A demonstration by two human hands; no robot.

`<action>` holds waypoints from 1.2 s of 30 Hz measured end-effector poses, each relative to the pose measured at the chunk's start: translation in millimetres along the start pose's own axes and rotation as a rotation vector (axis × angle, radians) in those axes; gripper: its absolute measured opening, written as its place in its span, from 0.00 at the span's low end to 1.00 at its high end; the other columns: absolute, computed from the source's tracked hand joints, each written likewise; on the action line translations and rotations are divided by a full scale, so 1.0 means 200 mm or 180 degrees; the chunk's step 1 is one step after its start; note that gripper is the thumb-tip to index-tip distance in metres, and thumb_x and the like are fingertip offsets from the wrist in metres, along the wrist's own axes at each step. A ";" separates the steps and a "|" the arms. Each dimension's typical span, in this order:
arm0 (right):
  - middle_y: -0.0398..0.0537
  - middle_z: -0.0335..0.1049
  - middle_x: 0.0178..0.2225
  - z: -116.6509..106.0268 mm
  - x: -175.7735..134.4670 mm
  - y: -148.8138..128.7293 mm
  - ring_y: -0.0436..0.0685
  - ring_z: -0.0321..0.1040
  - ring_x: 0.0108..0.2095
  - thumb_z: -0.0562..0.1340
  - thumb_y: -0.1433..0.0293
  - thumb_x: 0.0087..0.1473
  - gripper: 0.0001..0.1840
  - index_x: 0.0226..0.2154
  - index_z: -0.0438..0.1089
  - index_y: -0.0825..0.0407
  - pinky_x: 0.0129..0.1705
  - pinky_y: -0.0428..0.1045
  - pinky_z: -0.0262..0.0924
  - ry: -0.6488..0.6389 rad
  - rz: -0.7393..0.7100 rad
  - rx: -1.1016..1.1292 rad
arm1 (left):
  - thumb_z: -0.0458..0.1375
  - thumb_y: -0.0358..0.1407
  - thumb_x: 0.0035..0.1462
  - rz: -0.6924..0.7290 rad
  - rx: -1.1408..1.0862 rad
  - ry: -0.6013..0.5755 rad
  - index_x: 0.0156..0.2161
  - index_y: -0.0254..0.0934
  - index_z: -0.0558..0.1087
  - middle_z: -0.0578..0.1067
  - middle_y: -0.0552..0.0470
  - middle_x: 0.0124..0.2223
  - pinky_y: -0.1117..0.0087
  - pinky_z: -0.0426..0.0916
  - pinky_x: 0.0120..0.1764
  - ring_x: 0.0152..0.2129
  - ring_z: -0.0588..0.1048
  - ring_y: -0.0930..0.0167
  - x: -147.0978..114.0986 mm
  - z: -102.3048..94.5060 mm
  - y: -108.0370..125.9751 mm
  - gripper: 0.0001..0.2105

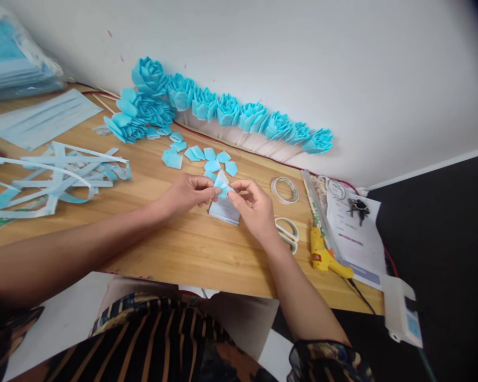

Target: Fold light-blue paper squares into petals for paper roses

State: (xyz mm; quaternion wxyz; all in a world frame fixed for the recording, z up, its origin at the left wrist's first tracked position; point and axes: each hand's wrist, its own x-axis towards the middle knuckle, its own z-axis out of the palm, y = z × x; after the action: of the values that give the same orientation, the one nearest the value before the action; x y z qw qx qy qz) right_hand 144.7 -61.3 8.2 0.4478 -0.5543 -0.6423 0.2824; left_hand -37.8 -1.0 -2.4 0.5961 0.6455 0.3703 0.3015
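Between my two hands is a small light-blue piece of mask fabric point(223, 183), folded to a point at its top. My left hand point(193, 192) pinches its left side, and my right hand point(252, 206) pinches the right. Directly below them a small stack of pale cut pieces point(224, 211) lies on the wooden table point(175, 249). Just beyond my fingers, several blue petal-shaped pieces point(212, 166) are scattered. White-handled scissors point(289, 233) rest beside my right wrist, partly hidden by it.
Blue fabric flowers point(228, 110) on sticks lean along the wall. Cut strips point(69, 178), a flat mask sheet point(43, 116) and a bag of masks point(16, 58) are at left. At right are a tape roll point(274, 190), yellow glue gun point(321, 252), papers point(356, 249) and keys point(359, 208).
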 end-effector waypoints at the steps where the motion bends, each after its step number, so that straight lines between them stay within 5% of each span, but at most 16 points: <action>1: 0.44 0.75 0.36 0.00 0.00 0.00 0.51 0.70 0.35 0.64 0.62 0.55 0.09 0.37 0.71 0.49 0.38 0.47 0.65 -0.0002 0.0054 0.0040 | 0.60 0.41 0.53 0.0007 0.0011 0.0008 0.25 0.33 0.73 0.69 0.56 0.20 0.77 0.58 0.23 0.18 0.64 0.78 0.00 0.00 -0.01 0.12; 21: 0.42 0.75 0.33 -0.01 0.00 0.01 0.50 0.70 0.32 0.64 0.65 0.54 0.05 0.30 0.72 0.49 0.36 0.47 0.64 -0.0160 -0.0148 -0.0086 | 0.60 0.43 0.53 -0.0088 -0.0098 -0.0162 0.24 0.34 0.71 0.70 0.55 0.21 0.76 0.63 0.24 0.19 0.67 0.76 0.01 -0.02 0.01 0.14; 36: 0.43 0.77 0.32 0.00 0.00 0.01 0.52 0.70 0.32 0.63 0.66 0.53 0.04 0.29 0.72 0.49 0.39 0.49 0.65 -0.0052 0.0002 -0.0243 | 0.58 0.42 0.53 0.0113 0.0377 -0.0183 0.23 0.34 0.71 0.68 0.56 0.19 0.76 0.54 0.22 0.18 0.62 0.78 -0.01 -0.01 0.03 0.14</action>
State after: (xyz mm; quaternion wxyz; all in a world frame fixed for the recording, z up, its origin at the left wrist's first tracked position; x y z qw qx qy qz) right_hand 145.2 -60.8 6.8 0.4210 -0.5688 -0.6560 0.2623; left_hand -40.3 -2.2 3.5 0.5618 0.6945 0.3587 0.2710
